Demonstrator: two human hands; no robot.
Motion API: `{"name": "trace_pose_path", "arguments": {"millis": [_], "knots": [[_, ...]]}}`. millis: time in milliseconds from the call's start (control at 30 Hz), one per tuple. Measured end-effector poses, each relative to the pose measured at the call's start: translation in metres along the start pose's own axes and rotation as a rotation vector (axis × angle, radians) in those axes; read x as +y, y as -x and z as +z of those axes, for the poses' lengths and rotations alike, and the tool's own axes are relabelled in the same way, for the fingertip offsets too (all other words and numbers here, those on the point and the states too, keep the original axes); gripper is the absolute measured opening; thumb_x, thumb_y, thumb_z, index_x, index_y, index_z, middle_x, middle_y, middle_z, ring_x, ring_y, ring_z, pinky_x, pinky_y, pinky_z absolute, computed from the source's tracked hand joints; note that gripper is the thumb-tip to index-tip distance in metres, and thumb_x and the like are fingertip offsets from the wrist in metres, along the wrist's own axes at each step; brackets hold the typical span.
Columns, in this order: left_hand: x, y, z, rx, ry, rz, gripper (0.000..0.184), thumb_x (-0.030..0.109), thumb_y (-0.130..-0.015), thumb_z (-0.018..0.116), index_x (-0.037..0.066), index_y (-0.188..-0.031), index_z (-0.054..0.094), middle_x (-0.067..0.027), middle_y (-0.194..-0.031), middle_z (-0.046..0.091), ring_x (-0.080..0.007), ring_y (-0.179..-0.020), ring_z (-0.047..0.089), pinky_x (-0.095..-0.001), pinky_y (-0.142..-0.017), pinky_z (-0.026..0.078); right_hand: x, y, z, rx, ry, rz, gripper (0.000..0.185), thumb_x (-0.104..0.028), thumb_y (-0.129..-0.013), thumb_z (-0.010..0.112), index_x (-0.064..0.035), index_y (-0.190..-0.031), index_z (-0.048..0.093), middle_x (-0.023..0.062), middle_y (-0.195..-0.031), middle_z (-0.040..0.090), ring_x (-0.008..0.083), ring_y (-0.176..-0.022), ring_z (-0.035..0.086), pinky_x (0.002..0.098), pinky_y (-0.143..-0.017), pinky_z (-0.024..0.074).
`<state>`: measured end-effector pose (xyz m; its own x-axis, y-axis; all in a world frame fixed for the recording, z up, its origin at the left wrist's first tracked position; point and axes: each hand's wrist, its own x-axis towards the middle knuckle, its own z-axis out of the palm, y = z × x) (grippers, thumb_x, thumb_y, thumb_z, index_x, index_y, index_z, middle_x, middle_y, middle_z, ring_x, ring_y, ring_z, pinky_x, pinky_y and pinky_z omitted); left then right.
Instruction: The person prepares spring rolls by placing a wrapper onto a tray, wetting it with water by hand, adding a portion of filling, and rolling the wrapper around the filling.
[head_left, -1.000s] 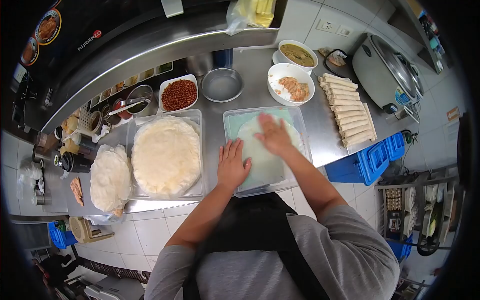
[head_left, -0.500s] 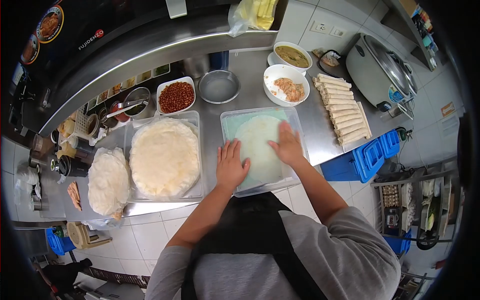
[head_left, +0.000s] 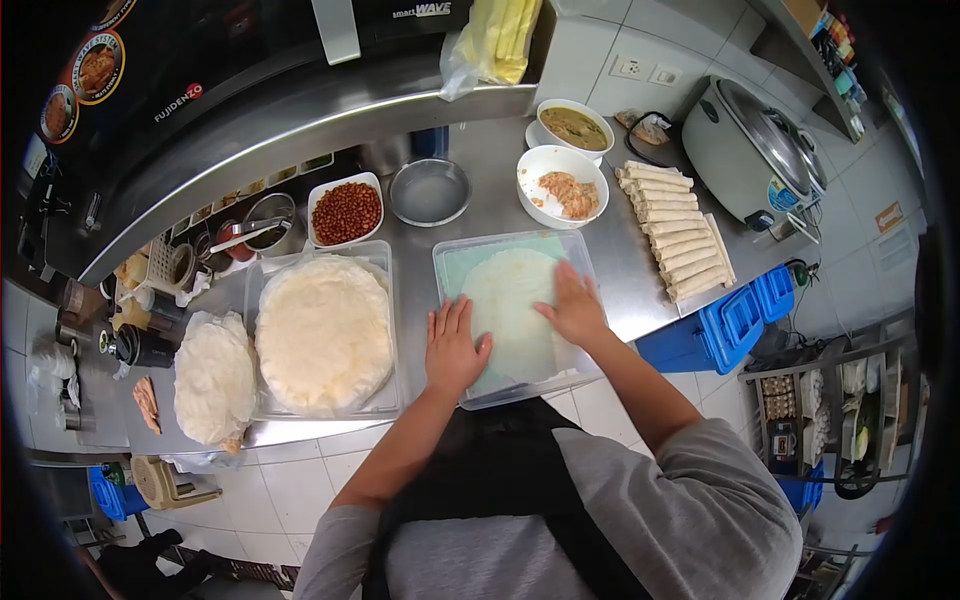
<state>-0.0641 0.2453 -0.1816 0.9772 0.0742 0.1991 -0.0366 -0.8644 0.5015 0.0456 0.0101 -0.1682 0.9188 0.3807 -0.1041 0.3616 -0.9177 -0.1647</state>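
Note:
A round pale wrapper lies flat on the green sheet of a clear plastic lid or tray. My left hand rests flat at the tray's left side, its fingers spread over the edge and holding nothing. On the right, my right hand touches the wrapper's right edge, palm down, fingers extended and slightly blurred. A white bowl with orange-pink filling stands behind the tray. Left of it, a large stack of round wrappers sits in a clear container.
Rolled wrappers lie in a row at the right, near a large cooker. Behind are a bowl of soup, a metal bowl of liquid and a dish of red-brown beans or nuts. More wrappers lie left.
My right hand has moved from the wrapper's upper middle to its right edge. My left hand stays at the tray's left side. The view has shifted slightly.

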Motion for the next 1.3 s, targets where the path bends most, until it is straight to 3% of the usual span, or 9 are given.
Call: {"name": "trace_pose_path", "arguments": {"millis": [67,133,233,300,567,767,867,1067,1300], "knots": [[-0.001,-0.002,0.000,0.008,0.005,-0.001,0.065,0.033,-0.088,0.063,0.004,-0.143,0.046,-0.0109,-0.151,0.044,-0.0303,-0.144,0.033,-0.0494,-0.121,0.020,0.026,0.006,-0.011,-0.021,0.048,0.028,0.098,-0.061,-0.089,0.058,0.0053,-0.152,0.024,0.0203,-0.161,0.024,0.0301,-0.151,0.022,0.0508,-0.121,0.0187],[0.000,0.000,0.000,0.004,0.010,-0.012,0.065,0.032,-0.087,0.064,0.004,-0.143,0.046,-0.0113,-0.151,0.043,-0.0312,-0.144,0.033,-0.0493,-0.121,0.020,0.035,0.003,-0.036,0.175,0.124,-0.149,0.109,-0.059,-0.079,0.071,0.0060,-0.152,0.023,0.0207,-0.160,0.025,0.0314,-0.150,0.023,0.0499,-0.119,0.0242],[0.000,0.000,-0.001,0.017,0.009,-0.002,0.065,0.031,-0.086,0.065,0.005,-0.143,0.047,-0.0108,-0.151,0.044,-0.0316,-0.143,0.035,-0.0494,-0.121,0.021,0.043,-0.060,-0.081,0.188,0.281,-0.284,0.114,-0.057,-0.071,0.079,0.0071,-0.150,0.028,0.0201,-0.160,0.026,0.0326,-0.148,0.026,0.0479,-0.118,0.0278],[0.000,0.000,0.000,0.029,0.030,0.009,0.064,0.030,-0.085,0.066,0.006,-0.142,0.048,-0.0103,-0.150,0.045,-0.0320,-0.142,0.036,-0.0494,-0.120,0.022,0.064,-0.105,-0.098,0.018,0.440,-0.349,0.110,-0.055,-0.070,0.081,0.0029,-0.149,0.032,0.0193,-0.159,0.027,0.0335,-0.147,0.029,0.0467,-0.118,0.0280],[0.000,-0.002,-0.006,0.026,0.032,-0.008,0.065,0.026,-0.082,0.067,0.005,-0.141,0.049,-0.0093,-0.148,0.047,-0.0300,-0.141,0.038,-0.0486,-0.120,0.024,0.094,-0.178,-0.116,-0.365,0.451,-0.382,0.083,-0.046,-0.080,0.074,-0.0124,-0.149,0.041,0.0137,-0.157,0.034,0.0330,-0.140,0.041,0.0440,-0.113,0.0374],[0.001,-0.002,-0.007,0.014,0.021,0.000,0.066,0.024,-0.079,0.068,0.006,-0.141,0.049,-0.0093,-0.148,0.047,-0.0303,-0.140,0.039,-0.0481,-0.120,0.025,0.103,-0.189,-0.112,-0.417,0.278,-0.476,0.051,-0.036,-0.077,0.077,-0.0128,-0.120,0.062,0.0129,-0.120,0.064,0.0322,-0.113,0.060,0.0431,-0.097,0.0487],[0.002,-0.001,-0.008,0.042,0.033,0.017,0.066,0.023,-0.079,0.069,0.006,-0.140,0.049,-0.0095,-0.147,0.047,-0.0314,-0.138,0.040,-0.0481,-0.119,0.027,0.108,-0.181,-0.113,-0.358,0.176,-0.542,0.041,-0.032,-0.075,0.079,-0.0141,-0.111,0.068,0.0117,-0.106,0.070,0.0327,-0.101,0.065,0.0439,-0.087,0.0510],[-0.003,0.002,-0.006,0.152,0.178,0.038,0.056,0.021,-0.076,0.074,0.010,-0.129,0.057,-0.0089,-0.134,0.053,-0.0314,-0.126,0.048,-0.0481,-0.113,0.033,0.097,-0.130,-0.147,0.142,-0.145,-0.601,0.035,-0.036,-0.076,0.082,-0.0068,-0.091,0.068,0.0120,-0.095,0.069,0.0329,-0.088,0.065,0.0408,-0.077,0.0524],[0.005,0.008,-0.015,0.048,-0.007,0.128,0.048,0.022,-0.074,0.077,0.016,-0.119,0.064,-0.0074,-0.124,0.056,-0.0319,-0.121,0.050,-0.0548,-0.110,0.032,0.009,-0.023,-0.108,0.055,-0.381,-0.637,0.022,-0.019,-0.090,0.063,-0.0105,-0.108,0.071,0.0085,-0.099,0.070,0.0311,-0.096,0.065,0.0406,-0.086,0.0523]]}}
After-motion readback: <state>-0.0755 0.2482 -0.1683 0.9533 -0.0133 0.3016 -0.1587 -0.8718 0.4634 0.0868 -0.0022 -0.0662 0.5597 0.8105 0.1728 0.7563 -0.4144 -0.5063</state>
